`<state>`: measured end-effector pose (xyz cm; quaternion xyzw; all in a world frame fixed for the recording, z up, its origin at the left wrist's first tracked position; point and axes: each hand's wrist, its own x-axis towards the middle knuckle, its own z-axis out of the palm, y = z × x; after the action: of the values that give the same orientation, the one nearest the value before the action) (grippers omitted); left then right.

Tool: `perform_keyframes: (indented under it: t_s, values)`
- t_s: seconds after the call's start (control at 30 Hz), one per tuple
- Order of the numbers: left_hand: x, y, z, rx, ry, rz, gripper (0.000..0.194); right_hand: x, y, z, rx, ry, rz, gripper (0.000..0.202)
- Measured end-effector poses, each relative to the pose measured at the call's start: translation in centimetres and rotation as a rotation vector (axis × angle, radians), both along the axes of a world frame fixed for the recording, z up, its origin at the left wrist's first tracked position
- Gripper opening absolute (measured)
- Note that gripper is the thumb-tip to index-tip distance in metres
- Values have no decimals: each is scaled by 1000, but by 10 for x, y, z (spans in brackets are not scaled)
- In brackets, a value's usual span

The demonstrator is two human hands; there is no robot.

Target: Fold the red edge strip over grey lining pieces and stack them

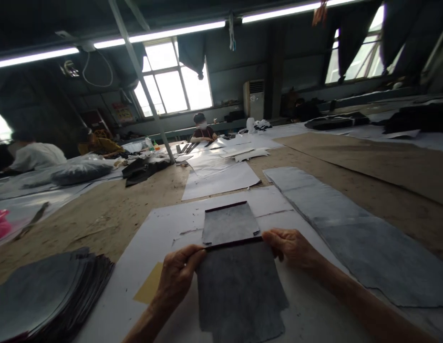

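Observation:
Between my two hands is a dark grey fabric panel (239,290) with a thin dark band along its top edge. My left hand (180,269) pinches the upper left corner. At the upper right corner, my right hand (287,243) grips the same edge with curled fingers. Just beyond it a lighter grey panel (228,221), also with a dark top edge, lies flat on white paper (171,219). The held panel's top edge meets or overlaps the lower edge of that one. A yellowish piece (149,283) lies partly behind my left wrist.
At the left stands a stack of grey cut pieces (46,290). Long grey sheets (353,228) lie to the right. Brown covering (135,202) spreads over the table. A slanted pole (146,90) rises ahead. A person (201,131) sits at the far side; others are at the left.

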<state>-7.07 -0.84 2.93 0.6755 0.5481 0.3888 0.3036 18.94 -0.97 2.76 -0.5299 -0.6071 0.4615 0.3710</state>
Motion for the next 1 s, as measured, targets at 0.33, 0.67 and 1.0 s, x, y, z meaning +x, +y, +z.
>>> perform_keyframes:
  t_s: [0.33,0.67,1.0]
  values:
    - [1,34,15,-20,-132,73,46,-8,0,-1,-294,197,8,12]
    - [23,127,5,-20,97,5,33,-14,7,-2,-241,159,-197,7]
    - [19,142,1,11,378,-13,22,-19,7,1,-261,121,-225,11]
